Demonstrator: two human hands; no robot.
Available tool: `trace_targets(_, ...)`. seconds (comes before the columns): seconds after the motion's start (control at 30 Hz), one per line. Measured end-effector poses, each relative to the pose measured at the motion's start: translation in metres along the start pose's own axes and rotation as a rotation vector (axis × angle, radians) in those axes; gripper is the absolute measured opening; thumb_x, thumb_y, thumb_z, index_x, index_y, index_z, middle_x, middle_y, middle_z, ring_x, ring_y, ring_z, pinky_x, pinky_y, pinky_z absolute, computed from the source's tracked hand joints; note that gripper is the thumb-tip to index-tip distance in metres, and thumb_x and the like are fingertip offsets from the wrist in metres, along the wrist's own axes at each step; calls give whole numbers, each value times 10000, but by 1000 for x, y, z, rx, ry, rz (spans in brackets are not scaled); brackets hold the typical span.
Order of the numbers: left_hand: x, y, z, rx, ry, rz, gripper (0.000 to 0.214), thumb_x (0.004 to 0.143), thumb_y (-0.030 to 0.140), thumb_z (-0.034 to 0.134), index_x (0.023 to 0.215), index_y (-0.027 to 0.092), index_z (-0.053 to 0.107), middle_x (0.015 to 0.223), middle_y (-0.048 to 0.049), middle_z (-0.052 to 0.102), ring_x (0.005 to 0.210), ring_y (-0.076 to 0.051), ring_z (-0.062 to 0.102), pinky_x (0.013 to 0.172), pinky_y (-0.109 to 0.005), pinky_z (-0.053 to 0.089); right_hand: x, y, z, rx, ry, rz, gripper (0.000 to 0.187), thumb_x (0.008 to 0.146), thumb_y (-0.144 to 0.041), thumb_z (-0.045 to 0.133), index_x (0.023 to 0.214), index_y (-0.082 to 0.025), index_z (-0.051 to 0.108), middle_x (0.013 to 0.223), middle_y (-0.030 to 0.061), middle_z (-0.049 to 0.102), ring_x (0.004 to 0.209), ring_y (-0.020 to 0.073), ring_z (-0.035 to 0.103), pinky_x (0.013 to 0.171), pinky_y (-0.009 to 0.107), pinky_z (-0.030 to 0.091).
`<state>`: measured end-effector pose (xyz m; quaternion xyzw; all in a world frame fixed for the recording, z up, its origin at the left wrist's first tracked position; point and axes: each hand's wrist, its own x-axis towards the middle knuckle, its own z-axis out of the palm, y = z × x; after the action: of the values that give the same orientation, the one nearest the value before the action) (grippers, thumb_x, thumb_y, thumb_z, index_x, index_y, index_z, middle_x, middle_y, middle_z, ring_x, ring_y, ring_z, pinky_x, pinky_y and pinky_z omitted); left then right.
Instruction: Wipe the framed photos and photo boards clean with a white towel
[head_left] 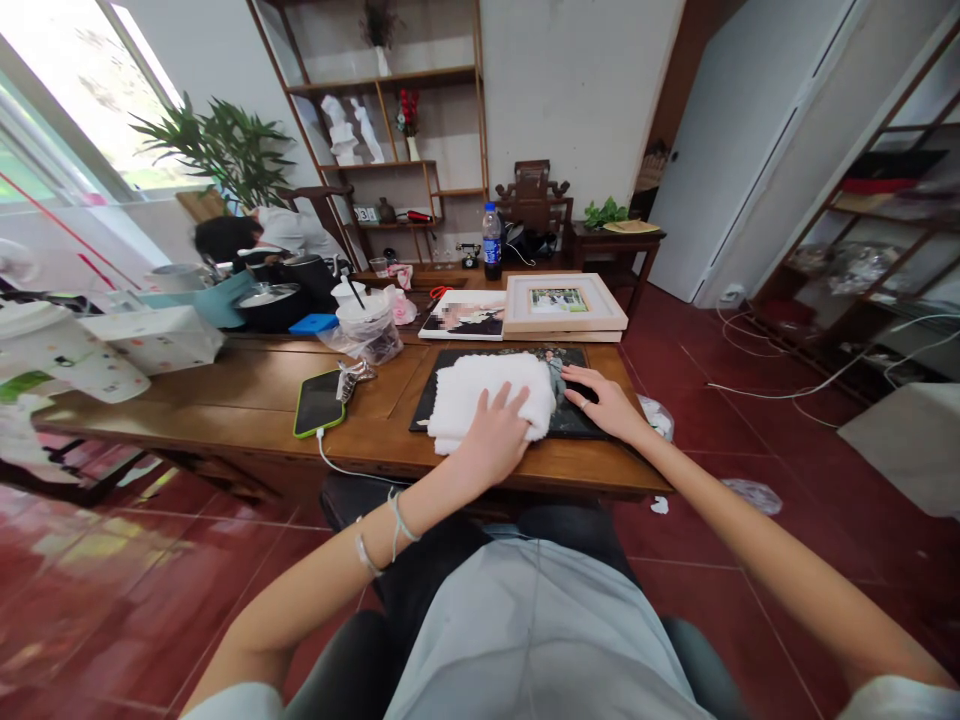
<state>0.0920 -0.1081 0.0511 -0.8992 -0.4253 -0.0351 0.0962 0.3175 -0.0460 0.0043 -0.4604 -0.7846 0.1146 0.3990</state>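
A folded white fluffy towel (480, 392) lies on a flat black board (589, 425) at the front of the wooden table. My left hand (495, 432) rests on top of the towel with its fingers spread, pressing flat rather than gripping. Along the towel's right edge is a crumpled grey-green piece (556, 375); whether it is fabric or dried petals I cannot tell. My right hand (600, 400) reaches to this piece, its fingers stretched out and touching it at the board's right side. The towel covers much of the board.
Behind the board lie framed pictures (566, 310), red scissors (440, 292) and a dark drink bottle (491, 243). To the left are a charging phone (319, 402), a bagged cup (366, 318) and a blue box (313, 324). A person (262, 238) leans over beyond the table.
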Motion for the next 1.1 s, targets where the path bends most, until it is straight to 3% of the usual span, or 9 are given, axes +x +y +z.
trace_targets(0.13, -19, 17, -5, -10, -19, 86, 230, 862, 223, 518, 964, 174, 719, 1487, -98, 363, 1356, -361, 312, 1058, -560, 326, 0, 1, -1, -9, -11, -5, 288, 841, -267, 572, 1107, -249, 681, 1244, 61, 633, 1215, 245, 537, 1079, 481, 378)
trace_targets(0.27, -14, 9, -3, -44, -3, 93, 234, 866, 221, 507, 974, 181, 711, 1489, -70, 367, 1360, -340, 316, 1059, -545, 337, 0, 2, 0, -10, -9, -5, 291, 841, -269, 571, 1107, -231, 684, 1240, 75, 634, 1213, 249, 539, 1080, 473, 380)
trace_targets(0.57, 57, -45, 20, -100, 40, -11, 324, 926, 293, 428, 1141, 168, 636, 1491, -71, 364, 1370, -305, 308, 1086, -533, 290, 0, 2, 2, 5, 12, -10, 283, 846, -283, 568, 1099, -241, 687, 1233, 78, 638, 1211, 251, 540, 1076, 476, 381)
trace_targets(0.73, 87, -61, 34, -104, 77, -50, 387, 952, 366, 392, 1218, 166, 590, 1492, -80, 362, 1374, -301, 296, 1094, -532, 263, 0, 1, 1, 13, 3, -4, 284, 846, -294, 568, 1103, -256, 683, 1235, 68, 637, 1215, 248, 537, 1077, 482, 377)
trace_targets(0.9, 79, -46, 33, -69, 107, -70, 335, 938, 302, 414, 1137, 164, 646, 1465, -75, 407, 1361, -313, 312, 1084, -534, 285, 0, 1, 1, 0, 2, -5, 288, 848, -292, 561, 1103, -238, 684, 1239, 81, 634, 1215, 251, 537, 1075, 478, 380)
trace_targets(1.1, 36, 5, 19, -22, 110, -35, 292, 891, 238, 468, 1077, 180, 686, 1469, -104, 389, 1352, -367, 305, 1045, -602, 308, 1, 3, 1, -14, -3, 11, 300, 831, -263, 570, 1109, -260, 682, 1237, 65, 636, 1212, 257, 539, 1072, 486, 380)
